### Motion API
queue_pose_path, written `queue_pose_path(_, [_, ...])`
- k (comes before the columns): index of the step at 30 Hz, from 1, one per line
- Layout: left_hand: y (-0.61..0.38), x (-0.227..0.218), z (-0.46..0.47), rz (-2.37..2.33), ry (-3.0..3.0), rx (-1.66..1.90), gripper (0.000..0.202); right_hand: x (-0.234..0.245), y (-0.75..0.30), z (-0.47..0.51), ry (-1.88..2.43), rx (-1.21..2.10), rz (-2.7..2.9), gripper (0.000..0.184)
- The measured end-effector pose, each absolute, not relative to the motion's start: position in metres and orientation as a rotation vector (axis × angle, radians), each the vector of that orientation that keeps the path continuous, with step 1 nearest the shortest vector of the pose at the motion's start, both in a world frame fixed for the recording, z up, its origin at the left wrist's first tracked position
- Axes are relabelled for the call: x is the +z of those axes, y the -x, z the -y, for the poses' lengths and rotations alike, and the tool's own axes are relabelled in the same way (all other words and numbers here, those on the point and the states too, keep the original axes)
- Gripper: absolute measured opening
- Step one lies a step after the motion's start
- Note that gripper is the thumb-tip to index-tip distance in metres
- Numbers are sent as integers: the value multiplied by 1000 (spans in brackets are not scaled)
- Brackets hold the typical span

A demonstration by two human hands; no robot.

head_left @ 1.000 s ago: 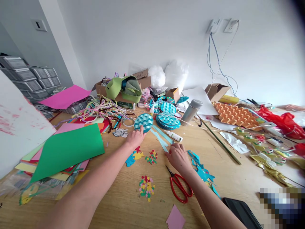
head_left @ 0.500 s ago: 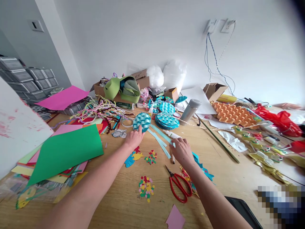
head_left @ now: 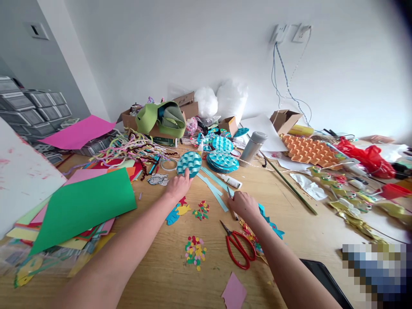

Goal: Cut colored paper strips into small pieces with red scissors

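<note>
Near the middle of the table, my left hand [head_left: 179, 187] is at the near edge of a round blue paper disc [head_left: 189, 162] with a woven light and dark pattern. One finger lies on its top face; the thumb is mostly hidden. My right hand [head_left: 246, 205] is closed round a slim pen-like tool [head_left: 229, 192], whose dark end pokes out past the fingers. Light blue paper strips [head_left: 212, 189] lie between the hands, beside a white glue bottle [head_left: 231, 180]. Behind is a pile of similar woven discs [head_left: 222, 161].
Red-handled scissors [head_left: 240, 249] and paper dots [head_left: 195, 252] lie nearer me. Paper fish [head_left: 174, 214] are by my left forearm. Green paper [head_left: 86, 206] covers a stack at left. A grey flask [head_left: 254, 148] and a long green stick [head_left: 289, 184] are on the right.
My right hand has drawn back from the paper strips and closed on the pen-like tool. My left hand stays at the disc. The view has shifted slightly.
</note>
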State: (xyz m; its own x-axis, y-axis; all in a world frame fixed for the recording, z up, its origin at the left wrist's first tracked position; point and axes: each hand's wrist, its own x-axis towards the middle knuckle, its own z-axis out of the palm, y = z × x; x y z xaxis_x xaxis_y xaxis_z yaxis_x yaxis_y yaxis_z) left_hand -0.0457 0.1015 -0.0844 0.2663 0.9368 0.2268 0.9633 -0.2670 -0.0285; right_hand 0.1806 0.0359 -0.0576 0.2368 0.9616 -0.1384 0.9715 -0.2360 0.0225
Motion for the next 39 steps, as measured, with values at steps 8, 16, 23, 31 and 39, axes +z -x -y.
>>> queue_pose_path(8, [45,-85,-102,1801,2366,-261,55,-50,-199,-23,-2424,-85,-1777,26])
queue_pose_path(16, [45,-83,-101,1801,2389,-260,55,-49,-158,-30,-2159,62,-2219,34])
queue_pose_path(23, [45,-83,-101,1804,2390,-254,54,-68,-133,-44,-2087,121,-2199,31])
queue_pose_path(31, [44,-81,-101,1816,2399,-245,54,-77,-133,-46,-2112,190,-2167,30])
queue_pose_path(39, [44,-81,-101,1822,2400,-244,53,-71,-141,-51,-2221,117,-2131,28])
